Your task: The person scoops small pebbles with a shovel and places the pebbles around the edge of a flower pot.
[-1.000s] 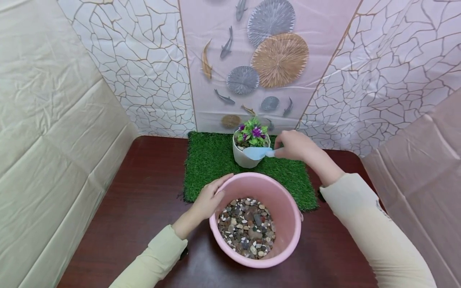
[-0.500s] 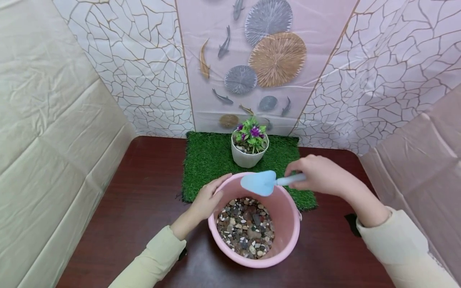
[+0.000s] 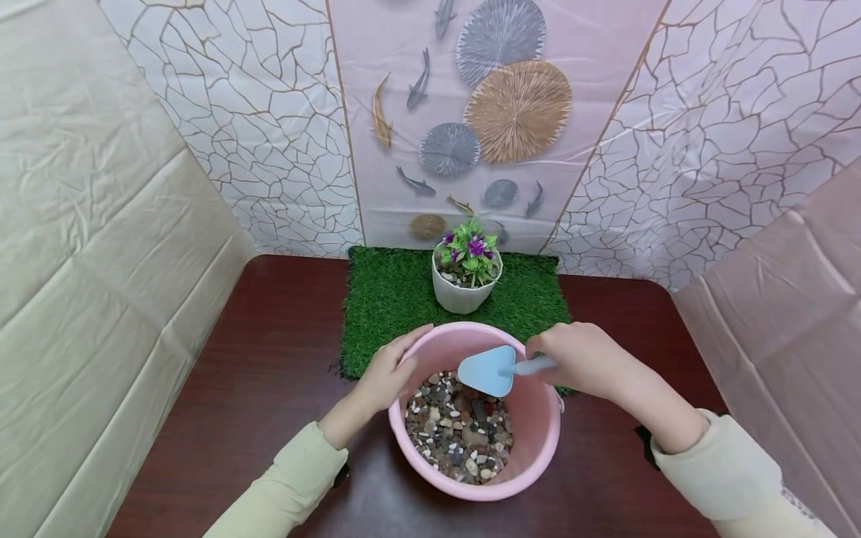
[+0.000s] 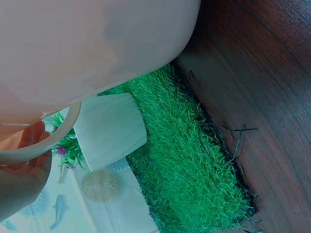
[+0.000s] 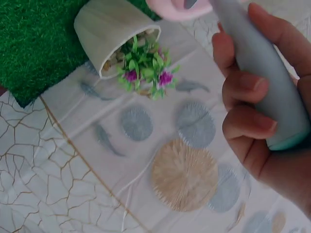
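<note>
A pink bucket with a layer of mixed pebbles at its bottom stands in front of me. My left hand grips the bucket's rim at its far left; in the left wrist view the pale handle crosses the fingers. In my right hand is a light blue trowel, its blade pointing left inside the bucket mouth, above the stones. The right wrist view shows the fingers wrapped round the grey trowel grip. Blade looks bare.
Behind the bucket, a white flowerpot with purple flowers and green leaves sits on an artificial grass mat. Some stones show inside the pot. The dark wooden table is bounded by fabric-covered walls.
My right hand has brought the trowel from the flowerpot's front back toward me and down into the bucket's mouth. The left hand has stayed on the rim.
</note>
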Motion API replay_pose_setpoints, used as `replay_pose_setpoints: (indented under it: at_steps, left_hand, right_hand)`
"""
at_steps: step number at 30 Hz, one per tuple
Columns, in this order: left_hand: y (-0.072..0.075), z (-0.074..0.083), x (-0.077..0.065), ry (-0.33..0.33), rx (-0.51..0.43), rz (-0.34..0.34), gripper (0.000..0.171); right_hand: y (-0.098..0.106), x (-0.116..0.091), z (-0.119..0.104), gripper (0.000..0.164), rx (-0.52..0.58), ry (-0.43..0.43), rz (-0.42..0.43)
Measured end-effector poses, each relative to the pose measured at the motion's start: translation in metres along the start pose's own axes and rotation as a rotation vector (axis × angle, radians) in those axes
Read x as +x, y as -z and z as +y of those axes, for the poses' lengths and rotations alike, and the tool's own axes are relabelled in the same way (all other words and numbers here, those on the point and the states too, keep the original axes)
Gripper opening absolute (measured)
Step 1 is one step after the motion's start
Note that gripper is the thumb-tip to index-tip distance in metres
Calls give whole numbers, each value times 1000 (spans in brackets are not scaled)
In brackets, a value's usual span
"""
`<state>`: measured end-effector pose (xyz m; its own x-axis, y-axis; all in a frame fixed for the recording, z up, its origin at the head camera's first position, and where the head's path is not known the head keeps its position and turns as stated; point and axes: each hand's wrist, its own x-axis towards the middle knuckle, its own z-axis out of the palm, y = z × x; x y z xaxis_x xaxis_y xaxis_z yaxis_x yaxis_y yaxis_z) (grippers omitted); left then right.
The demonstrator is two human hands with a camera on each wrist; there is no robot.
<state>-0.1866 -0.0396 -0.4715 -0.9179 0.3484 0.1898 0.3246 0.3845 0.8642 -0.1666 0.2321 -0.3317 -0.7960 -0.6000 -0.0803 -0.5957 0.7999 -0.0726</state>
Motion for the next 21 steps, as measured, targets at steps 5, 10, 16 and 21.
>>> replay_pose_setpoints:
  at_steps: [5,10,16,21]
  left_hand:
    - [0,0,1,-20,-6,4,51]
    - [1,0,0,-17,-14,-11,51]
    - [1,1,0,-17,-19,-16,51]
    - [2,2,0,-4,-25,-20,51]
  right_hand:
    - [-14,4,-8,12,-68,50,6]
    - [-30,10,-16,22,-157,87,51]
    - [-38,14,-27,35,-264,72,130]
    - [-36,18,-38,26,-329,47,91]
